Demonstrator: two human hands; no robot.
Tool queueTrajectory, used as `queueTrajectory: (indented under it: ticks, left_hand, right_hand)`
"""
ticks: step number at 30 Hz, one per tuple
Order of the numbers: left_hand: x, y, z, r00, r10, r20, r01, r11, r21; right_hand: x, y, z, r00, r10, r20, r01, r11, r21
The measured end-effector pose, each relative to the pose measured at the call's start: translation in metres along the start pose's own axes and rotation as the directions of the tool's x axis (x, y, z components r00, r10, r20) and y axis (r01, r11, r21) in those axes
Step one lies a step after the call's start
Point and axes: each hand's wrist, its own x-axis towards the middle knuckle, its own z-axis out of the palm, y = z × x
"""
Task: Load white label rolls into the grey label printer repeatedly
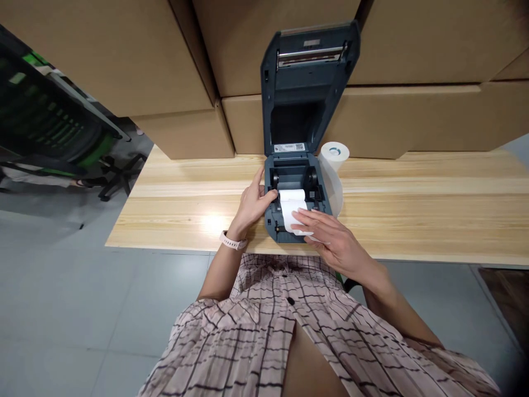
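Note:
A dark grey label printer [270,231] stands on the table with its lid [308,82] raised. Inside it sits a small roll of white label paper [291,194], its loose strip drawn toward me over the front. My left hand [254,201] grips the printer's left side, thumb over the rim by the roll holder and index finger along the outer wall. Over the front right of the printer, my right hand [330,237] has its fingers across the label paper strip [294,216], the thumb lower down and partly hidden. The strip's end shows under that hand.
A larger white roll [334,151] stands just right of the printer, its loose strip trailing along the printer's side. Large cardboard boxes [413,121] are stacked behind. The wooden table [413,209] ends close to my body. Office chairs [49,110] stand at the left.

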Motion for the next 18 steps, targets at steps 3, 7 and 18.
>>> queueTrajectory:
  ticks: [3, 7, 18]
  left_hand:
    - [-0.002, 0.001, 0.000, 1.000, 0.004, -0.011, -0.004, 1.000, 0.011]
    - [-0.001, -0.002, -0.001, 1.000, 0.003, -0.005, -0.003, 1.000, 0.021]
    - [-0.004, -0.009, -0.002, 0.999, 0.026, 0.024, -0.025, 0.997, -0.073]
  right_hand:
    - [0.001, -0.001, -0.001, 1.000, -0.008, -0.007, 0.008, 1.000, -0.009]
    - [0.001, -0.002, 0.000, 1.000, -0.015, -0.009, 0.015, 1.000, -0.016]
    - [-0.003, 0.001, 0.002, 0.999, -0.004, -0.037, 0.006, 0.999, 0.047]
